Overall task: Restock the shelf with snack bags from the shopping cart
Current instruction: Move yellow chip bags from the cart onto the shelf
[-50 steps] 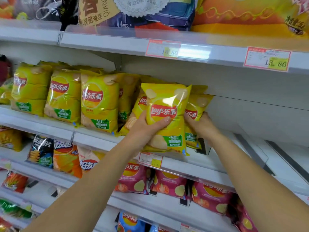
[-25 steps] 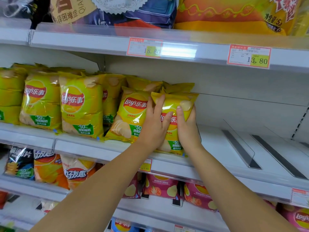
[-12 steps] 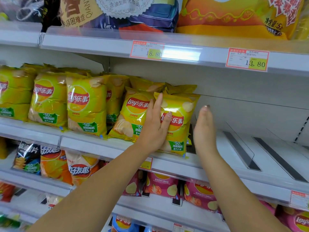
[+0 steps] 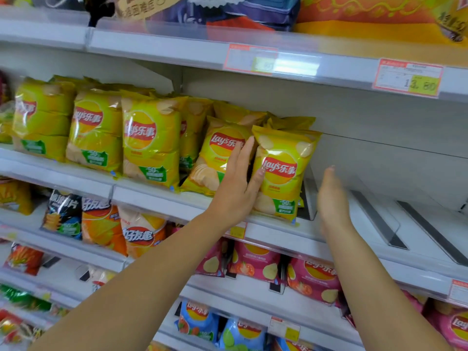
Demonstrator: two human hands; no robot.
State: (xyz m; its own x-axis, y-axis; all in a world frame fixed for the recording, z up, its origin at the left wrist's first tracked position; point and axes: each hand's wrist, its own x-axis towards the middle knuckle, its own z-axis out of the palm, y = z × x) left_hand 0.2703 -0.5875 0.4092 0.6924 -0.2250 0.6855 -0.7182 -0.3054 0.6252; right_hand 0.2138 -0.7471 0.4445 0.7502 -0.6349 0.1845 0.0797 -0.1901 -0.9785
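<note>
Left grip (image 4: 236, 184): released, fingers straight and together, palm turned right. The thumb tip touches the front left edge of the yellow snack bag (image 4: 283, 171); the fingers lie across the face of the neighbouring yellow bag (image 4: 217, 158) just left of it. Nothing is clasped.

Right grip (image 4: 331, 198): released as well, hand flat and edge-on, fingertips up, blurred. It holds nothing and stands apart from the snack bag, off its right side.

The snack bag stands upright between the two grips, at the front lip of the shelf (image 4: 420, 239), leaning a little back on more yellow bags behind it. A black pusher plate (image 4: 307, 198) shows just behind its lower right corner.

Right of the right grip: bare shelf floor with a clear divider (image 4: 377, 219) and dark track strips.

Left of the left grip: a row of larger yellow-green bags (image 4: 149, 140), upright, faces forward.

Under the left wrist: a small yellow price label (image 4: 236, 230) on the shelf lip. Below that, pink bags (image 4: 253, 264) on the next shelf down.

Above both grips: a price tag (image 4: 407, 77) on the upper shelf edge, and a large orange bag (image 4: 367, 19) over it.
</note>
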